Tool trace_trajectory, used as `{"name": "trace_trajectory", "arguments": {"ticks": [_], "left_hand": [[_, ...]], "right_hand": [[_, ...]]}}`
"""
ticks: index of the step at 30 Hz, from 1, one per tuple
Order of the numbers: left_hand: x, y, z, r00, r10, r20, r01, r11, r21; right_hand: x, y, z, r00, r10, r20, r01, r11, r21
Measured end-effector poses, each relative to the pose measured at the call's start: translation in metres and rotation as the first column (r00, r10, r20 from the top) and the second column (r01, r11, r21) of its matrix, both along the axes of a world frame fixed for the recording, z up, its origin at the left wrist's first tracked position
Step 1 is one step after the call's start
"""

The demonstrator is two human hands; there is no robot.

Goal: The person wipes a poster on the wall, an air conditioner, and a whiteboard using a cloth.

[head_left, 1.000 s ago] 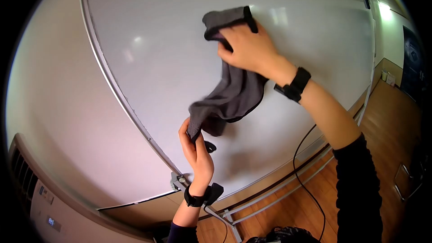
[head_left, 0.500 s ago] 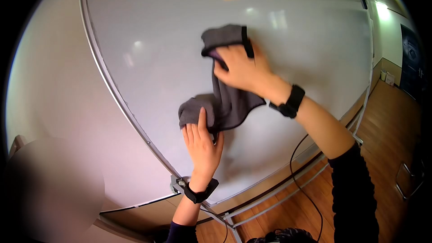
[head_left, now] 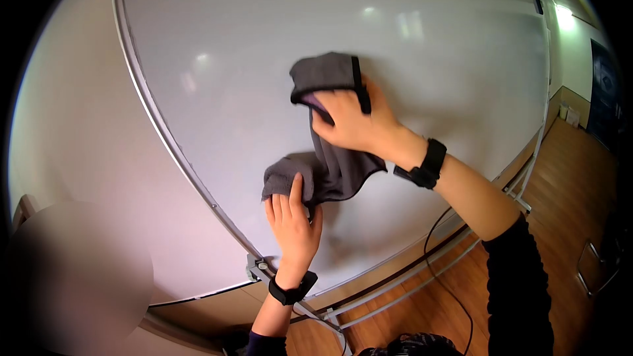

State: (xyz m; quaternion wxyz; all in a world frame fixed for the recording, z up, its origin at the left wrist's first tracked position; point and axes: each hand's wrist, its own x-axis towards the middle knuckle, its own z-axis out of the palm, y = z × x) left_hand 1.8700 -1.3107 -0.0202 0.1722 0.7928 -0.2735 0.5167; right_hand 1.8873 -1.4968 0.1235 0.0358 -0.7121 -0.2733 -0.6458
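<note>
A dark grey cloth [head_left: 333, 168] with black edging lies against the whiteboard [head_left: 217, 112]. The cloth's upper end is folded over my right hand [head_left: 353, 118], whose fingers are wrapped into it. Below and to the left, my left hand [head_left: 293, 224] holds the bunched lower end, fingers on top of the fabric and thumb at its right side. Between my hands the cloth hangs in loose folds. Both wrists wear black bands.
The board's metal frame [head_left: 158, 128] runs down the left, with a clamp at its lower corner [head_left: 260, 267]. A black cable [head_left: 455, 283] hangs at lower right above the wooden floor [head_left: 412, 303]. A blurred round shape [head_left: 82, 277] covers the lower left.
My right hand has moved down the board with the upper end of the cloth. My left hand has shifted its hold, its fingers now lying over the lower end. The blurred shape has appeared.
</note>
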Motion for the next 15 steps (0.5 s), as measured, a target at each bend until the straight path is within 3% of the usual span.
{"name": "trace_trajectory", "arguments": {"ticks": [1, 4, 5, 8, 9, 12, 15], "left_hand": [[0.002, 0.002, -0.006, 0.999, -0.01, -0.031, 0.01, 1.0, 0.004], [0.002, 0.003, 0.009, 0.994, 0.034, 0.106, -0.032, 0.999, -0.019], [0.004, 0.005, 0.02, 0.99, 0.043, 0.132, -0.037, 0.998, -0.048], [-0.001, 0.012, 0.056, 0.995, 0.003, 0.102, 0.012, 0.989, -0.149], [0.002, 0.015, 0.057, 0.996, 0.024, 0.09, -0.008, 0.986, -0.166], [-0.001, 0.018, 0.042, 0.991, 0.052, 0.126, -0.039, 0.994, -0.104], [-0.004, 0.025, 0.014, 0.997, 0.028, 0.075, -0.029, 1.0, 0.009]], "right_hand": [[0.002, -0.004, -0.005, 0.994, 0.038, -0.105, -0.041, 0.999, -0.03], [0.003, -0.011, 0.013, 0.999, -0.045, 0.03, 0.047, 0.997, -0.062], [-0.003, -0.008, 0.026, 0.973, -0.16, -0.164, 0.161, 0.987, -0.007], [-0.003, -0.008, 0.051, 0.996, -0.086, 0.025, 0.085, 0.996, 0.041], [-0.002, -0.007, 0.047, 0.995, -0.069, 0.079, 0.066, 0.997, 0.04], [-0.002, -0.007, 0.001, 0.995, -0.092, -0.036, 0.093, 0.996, 0.016], [-0.011, -0.015, -0.05, 0.988, -0.016, -0.157, -0.014, 0.982, -0.188]]}}
